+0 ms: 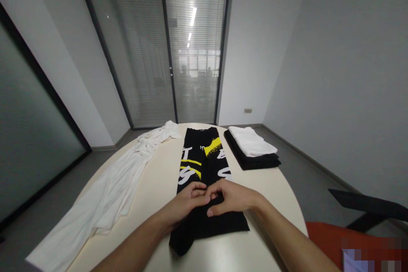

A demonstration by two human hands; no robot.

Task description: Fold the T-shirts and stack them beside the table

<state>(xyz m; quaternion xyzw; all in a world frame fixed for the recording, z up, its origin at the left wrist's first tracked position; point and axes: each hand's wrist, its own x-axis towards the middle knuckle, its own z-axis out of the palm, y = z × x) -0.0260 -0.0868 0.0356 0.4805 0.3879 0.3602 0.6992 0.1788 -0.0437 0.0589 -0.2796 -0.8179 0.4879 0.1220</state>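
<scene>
At the far left of the frame, a frosted glass panel in a dark frame (28, 106) slants along the edge. A long, rumpled white cloth garment (111, 191) stretches from the lower left up toward the middle, lying on a cream worktop with a rounded edge (156, 187). Behind, at upper left and centre, stand glass panes with horizontal blinds (137, 51).

At lower centre lies a black fabric garment with white lettering and yellow patches (207, 165), its length running away from the wearer. The left hand (193, 197) rests over its near part, fingers curled; I cannot tell whether its grip is clamped on the cloth. Just beside it, the right hand (228, 197) has thumb and forefinger apart with black fabric showing between; whether that grip pinches the cloth cannot be told.

Right of centre, a folded white cloth (251, 141) lies on folded black cloth (261, 163). At lower right is a red seat (325, 238) with a black armrest (366, 205).
</scene>
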